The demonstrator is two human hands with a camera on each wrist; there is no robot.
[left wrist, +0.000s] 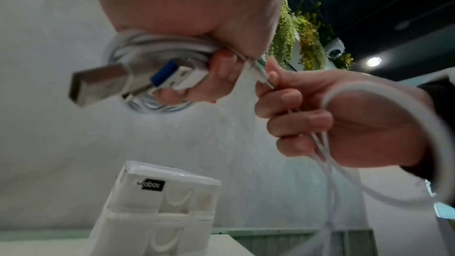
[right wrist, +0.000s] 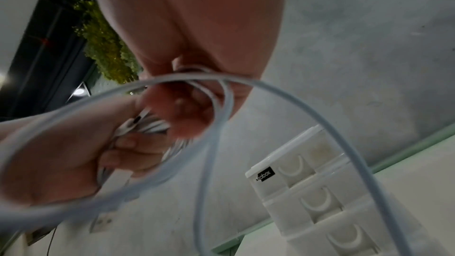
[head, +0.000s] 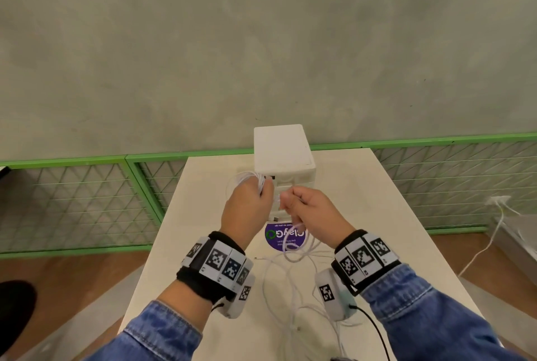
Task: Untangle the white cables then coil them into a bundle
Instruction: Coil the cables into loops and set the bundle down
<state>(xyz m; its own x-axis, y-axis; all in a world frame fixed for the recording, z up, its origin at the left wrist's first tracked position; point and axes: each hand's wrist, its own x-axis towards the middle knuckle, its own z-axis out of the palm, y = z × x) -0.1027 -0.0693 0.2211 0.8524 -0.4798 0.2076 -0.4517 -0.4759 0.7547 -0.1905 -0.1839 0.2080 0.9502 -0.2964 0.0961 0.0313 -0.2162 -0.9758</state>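
Both wrist views are blurred, and in the head view the backs of the hands hide most of the grip, so how many white cables (head: pixel 293 279) there are cannot be told. The left hand (head: pixel 247 209) is curled around a small coil (left wrist: pixel 157 50) of cable, with two USB plugs (left wrist: pixel 138 79) sticking out past its fingers. The right hand (head: pixel 312 212), just beside it and nearly touching, pinches a strand near a small connector (left wrist: pixel 264 77) and has further strands running through its curled fingers, one loop (right wrist: pixel 172 124) swinging wide across the right wrist view. From this hand the cable drops to a loose tangle on the counter (head: pixel 392 215), between the two forearms. Both hands are raised above the counter in front of a white drawer box (head: pixel 283 154), which stands near the far edge. A purple round sticker (head: pixel 283 237) lies under the hands. The counter's left and right edges lie well apart from the tangle.
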